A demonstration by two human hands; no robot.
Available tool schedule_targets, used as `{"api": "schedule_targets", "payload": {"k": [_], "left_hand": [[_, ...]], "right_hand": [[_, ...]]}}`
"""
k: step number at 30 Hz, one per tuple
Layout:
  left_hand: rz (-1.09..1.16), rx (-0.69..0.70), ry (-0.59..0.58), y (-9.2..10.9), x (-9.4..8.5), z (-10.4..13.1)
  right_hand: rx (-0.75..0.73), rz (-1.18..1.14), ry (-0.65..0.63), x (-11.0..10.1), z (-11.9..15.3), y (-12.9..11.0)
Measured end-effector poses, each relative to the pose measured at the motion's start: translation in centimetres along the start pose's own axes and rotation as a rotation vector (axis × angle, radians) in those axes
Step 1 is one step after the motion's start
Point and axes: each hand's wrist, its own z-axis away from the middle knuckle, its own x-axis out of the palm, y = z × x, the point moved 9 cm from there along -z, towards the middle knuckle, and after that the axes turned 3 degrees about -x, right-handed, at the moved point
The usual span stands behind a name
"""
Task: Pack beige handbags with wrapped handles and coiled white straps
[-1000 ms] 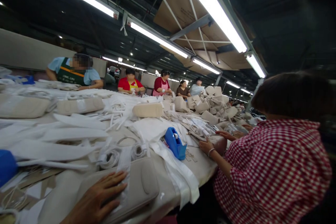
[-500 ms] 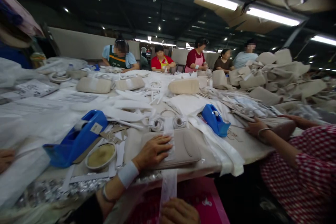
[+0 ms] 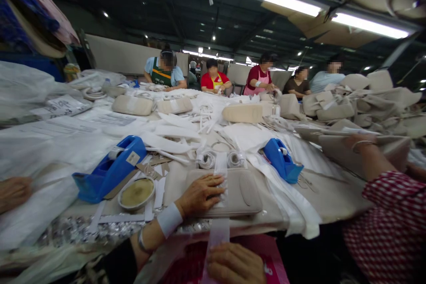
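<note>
A beige handbag (image 3: 245, 191) lies flat at the front edge of the table, with two white-wrapped coils (image 3: 207, 159) at its far side. A translucent white strip (image 3: 219, 230) runs down over the bag's middle and hangs past the table edge. My left hand (image 3: 202, 195) rests on the bag, fingers stretched out flat with their tips at the strip. Below the table edge, my right hand (image 3: 235, 264) is closed around the lower part of the strip; its fingertips are partly hidden.
Blue tape dispensers stand left (image 3: 109, 168) and right (image 3: 282, 159) of the bag. A round dish of yellowish material (image 3: 137, 192) sits near my left wrist. Beige bags (image 3: 131, 104) and white padding lie farther back. A co-worker's checkered sleeve (image 3: 392, 204) is at the right; another hand (image 3: 15, 193) shows at the left.
The view has shifted slightly, moving the scene rightward. My hands keep about the same places on bag and strip. The co-worker at the right has lifted a beige piece.
</note>
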Motion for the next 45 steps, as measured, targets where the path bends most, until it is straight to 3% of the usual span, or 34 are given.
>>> {"api": "schedule_targets", "payload": {"k": [3,6,10,13,18,24,28,33,41,45], "left_hand": [[0.014,0.011,0.018,0.1,-0.1,0.0],[0.018,-0.016,0.064,-0.3,0.1,0.1],[-0.005,-0.092,0.114,-1.4,0.4,0.5],[0.12,-0.125,0.22,-1.8,-0.6,0.7],[0.229,-0.115,0.262,-1.3,-1.9,0.7],[0.067,-0.179,0.123,-1.1,-1.1,0.4],[-0.021,-0.19,0.055,-0.8,-0.6,0.2],[-0.115,-0.2,0.031,-0.6,-0.3,0.4],[-0.187,-0.105,0.017,0.5,-0.7,0.0],[-0.186,-0.113,0.016,0.2,-0.4,-0.1]], "right_hand": [[0.161,-0.044,-0.021,-1.4,-4.9,4.6],[0.356,0.041,-0.121,-0.9,-8.4,11.2],[0.595,0.233,-0.32,1.4,-9.1,19.6],[0.629,0.302,-0.371,2.7,-8.5,22.5],[0.615,0.38,-0.431,4.0,-7.3,23.9],[0.579,0.456,-0.486,5.1,-6.6,24.3],[0.562,0.502,-0.497,5.3,-6.3,24.3],[0.553,0.548,-0.497,5.3,-5.9,24.5],[0.539,0.63,-0.499,6.0,-6.1,25.1],[0.525,0.645,-0.454,5.2,-6.4,24.4]]}}
